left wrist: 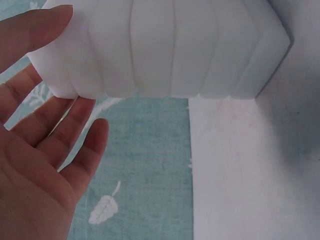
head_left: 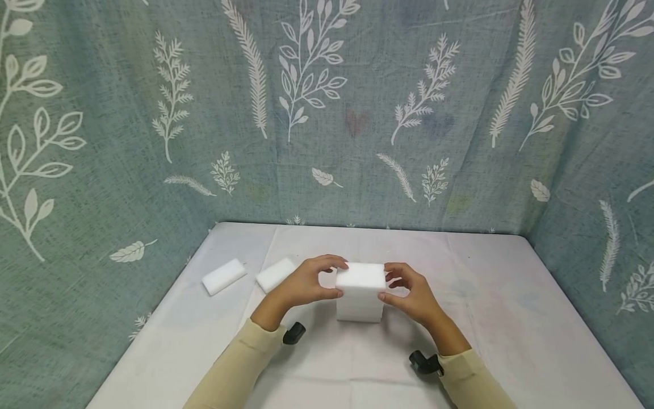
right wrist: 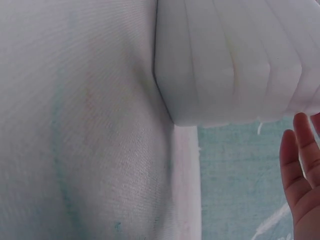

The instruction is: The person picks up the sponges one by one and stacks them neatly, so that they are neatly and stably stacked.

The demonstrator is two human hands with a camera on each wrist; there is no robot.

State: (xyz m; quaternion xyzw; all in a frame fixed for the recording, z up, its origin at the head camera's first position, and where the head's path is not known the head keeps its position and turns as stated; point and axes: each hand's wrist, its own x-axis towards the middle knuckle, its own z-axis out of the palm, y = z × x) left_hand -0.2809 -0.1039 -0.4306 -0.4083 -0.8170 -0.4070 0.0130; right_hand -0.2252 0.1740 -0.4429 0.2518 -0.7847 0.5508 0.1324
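A stack of several white sponge blocks [head_left: 359, 308] stands upright on the table, one flat on another. My left hand [head_left: 313, 280] holds the top white sponge [head_left: 360, 275] by its left side, thumb at the near edge and fingers towards the back. At the opposite side, my right hand [head_left: 413, 291] holds the same sponge between thumb and fingers. Seams between the layers of the stack [left wrist: 195, 50] show in the left wrist view, where some fingers hang free of it. The right thumb is out of sight in the right wrist view.
Left of the stack, two loose white sponges [head_left: 223, 276] lie flat on the table, the nearer one partly behind my left hand. A white cloth [head_left: 485, 318] covers the table. Green leaf-patterned curtains [head_left: 352, 170] rise behind and at both sides.
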